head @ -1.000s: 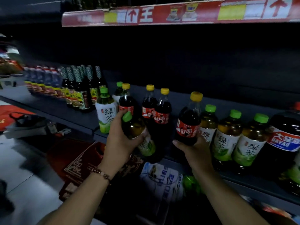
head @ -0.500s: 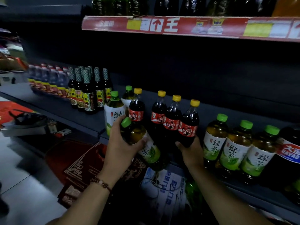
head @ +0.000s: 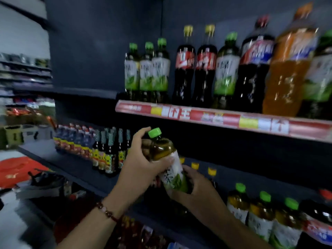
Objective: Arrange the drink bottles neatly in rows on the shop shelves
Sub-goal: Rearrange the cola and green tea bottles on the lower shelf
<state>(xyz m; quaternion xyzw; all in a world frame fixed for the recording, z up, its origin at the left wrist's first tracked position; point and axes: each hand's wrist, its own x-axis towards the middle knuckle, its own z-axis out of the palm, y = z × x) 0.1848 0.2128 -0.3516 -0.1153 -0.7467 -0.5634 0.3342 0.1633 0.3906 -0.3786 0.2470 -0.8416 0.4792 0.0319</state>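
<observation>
A green-capped tea bottle (head: 166,155) is lifted in front of the middle shelf (head: 80,169), tilted with its cap up and to the left. My left hand (head: 142,166) grips its upper body from the left. My right hand (head: 195,187) curls round its lower end from the right. Behind my hands, yellow caps of cola bottles (head: 212,171) show on the middle shelf. Three green tea bottles (head: 260,218) stand in a row at the right of that shelf.
The upper shelf with a red price strip (head: 215,117) carries green tea bottles (head: 147,69), two cola bottles (head: 195,65), a large dark cola bottle (head: 255,69) and a large orange drink bottle (head: 291,69). Dark sauce bottles (head: 109,151) stand on the middle shelf's left. Boxes lie below.
The view has swung upward. Both hands raised the green tea bottle off the shelf level; my right hand left the cola bottle and now holds the tea bottle's lower end.
</observation>
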